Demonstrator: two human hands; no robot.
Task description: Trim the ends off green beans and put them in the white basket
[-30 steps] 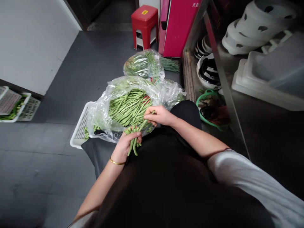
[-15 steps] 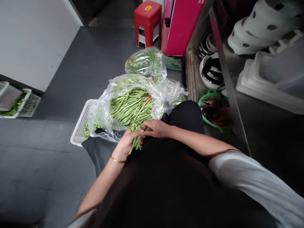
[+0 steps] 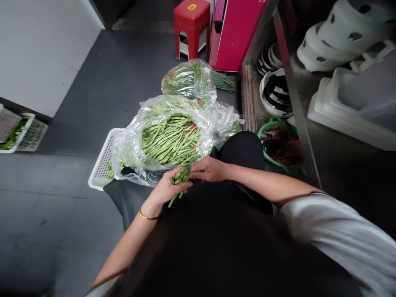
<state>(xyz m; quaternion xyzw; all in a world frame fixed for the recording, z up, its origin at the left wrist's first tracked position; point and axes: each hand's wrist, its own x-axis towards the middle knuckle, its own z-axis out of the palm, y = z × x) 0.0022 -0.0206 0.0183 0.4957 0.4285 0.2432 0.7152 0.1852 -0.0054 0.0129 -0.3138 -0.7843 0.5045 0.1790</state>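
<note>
My left hand point(image 3: 168, 187) is wrapped round a small bunch of green beans point(image 3: 180, 177), its thumb across them. Some of the beans poke out below the thumb. Right beside the bunch, my right hand point(image 3: 208, 169) is closed in a pinch, its fingertips close to the beans. What sits between those fingertips is too small to make out. Just beyond both hands, a clear plastic bag point(image 3: 128, 142) gapes open, full of long green beans point(image 3: 170, 140) with a bit of red among them. A white perforated basket point(image 3: 103, 159) with some beans is partly under the bag's left side.
Farther back lies a bag of thin green stalks point(image 3: 182, 82), near a red stool point(image 3: 192, 20) and a pink cabinet point(image 3: 235, 37). A green basket point(image 3: 262, 132) and stacked bowls point(image 3: 275, 93) stand under a metal shelf at right. Another white basket point(image 3: 32, 132) is at far left.
My right hand has drawn slightly right, away from over the bunch. The beans in my left hand have tilted, so their ends now face up towards me.
</note>
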